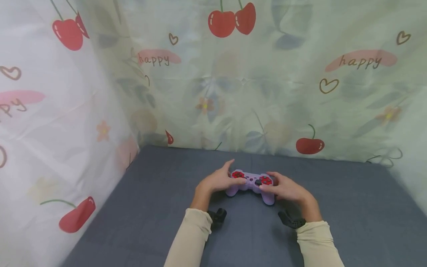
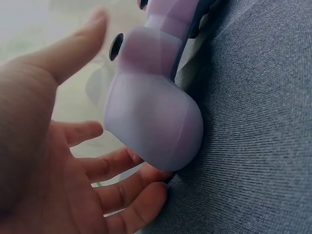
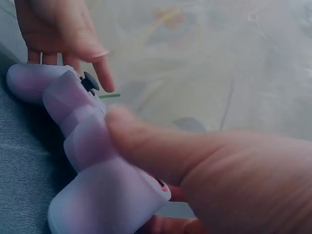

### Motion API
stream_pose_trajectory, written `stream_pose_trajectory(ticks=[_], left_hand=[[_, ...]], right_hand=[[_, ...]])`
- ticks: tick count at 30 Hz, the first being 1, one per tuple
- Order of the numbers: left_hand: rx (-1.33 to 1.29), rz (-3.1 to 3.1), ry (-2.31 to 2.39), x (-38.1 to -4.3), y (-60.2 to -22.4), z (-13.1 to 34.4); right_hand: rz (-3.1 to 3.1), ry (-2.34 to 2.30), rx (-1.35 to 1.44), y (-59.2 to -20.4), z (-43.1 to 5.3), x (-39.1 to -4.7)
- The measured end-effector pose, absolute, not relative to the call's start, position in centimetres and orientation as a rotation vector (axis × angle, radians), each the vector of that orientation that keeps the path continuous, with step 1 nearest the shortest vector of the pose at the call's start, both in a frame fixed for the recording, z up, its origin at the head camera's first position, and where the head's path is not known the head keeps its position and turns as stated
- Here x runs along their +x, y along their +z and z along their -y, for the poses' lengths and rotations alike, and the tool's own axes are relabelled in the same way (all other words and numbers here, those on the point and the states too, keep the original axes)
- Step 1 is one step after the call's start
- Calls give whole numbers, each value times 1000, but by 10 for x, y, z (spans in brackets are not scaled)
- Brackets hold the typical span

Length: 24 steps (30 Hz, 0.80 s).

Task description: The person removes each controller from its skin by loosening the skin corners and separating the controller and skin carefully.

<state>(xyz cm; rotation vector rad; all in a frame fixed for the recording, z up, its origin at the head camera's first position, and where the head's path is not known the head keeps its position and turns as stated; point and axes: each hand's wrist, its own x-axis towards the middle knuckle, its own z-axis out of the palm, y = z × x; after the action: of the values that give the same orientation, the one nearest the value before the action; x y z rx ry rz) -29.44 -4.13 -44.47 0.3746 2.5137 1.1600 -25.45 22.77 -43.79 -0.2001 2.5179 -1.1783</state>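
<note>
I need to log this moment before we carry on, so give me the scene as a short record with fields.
object: purple game controller with red button areas
placement: face up on the dark grey tabletop, handles toward the person
left hand: at the controller's left end, fingers spread, thumb held clear of the surface in the left wrist view
right hand: thumb and fingers either side of the right end, seemingly pinching it
wrists: a black device at each
backdrop: printed with cherries, hearts and "happy"
</note>
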Motion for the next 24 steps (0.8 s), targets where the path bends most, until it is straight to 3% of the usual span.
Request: stream_pose_trajectory(ticks=[24], left_hand=[[533,-2688,982,-295,-446,39]], right_hand=[[-2698,-1088,-293,-446,-228,-249]])
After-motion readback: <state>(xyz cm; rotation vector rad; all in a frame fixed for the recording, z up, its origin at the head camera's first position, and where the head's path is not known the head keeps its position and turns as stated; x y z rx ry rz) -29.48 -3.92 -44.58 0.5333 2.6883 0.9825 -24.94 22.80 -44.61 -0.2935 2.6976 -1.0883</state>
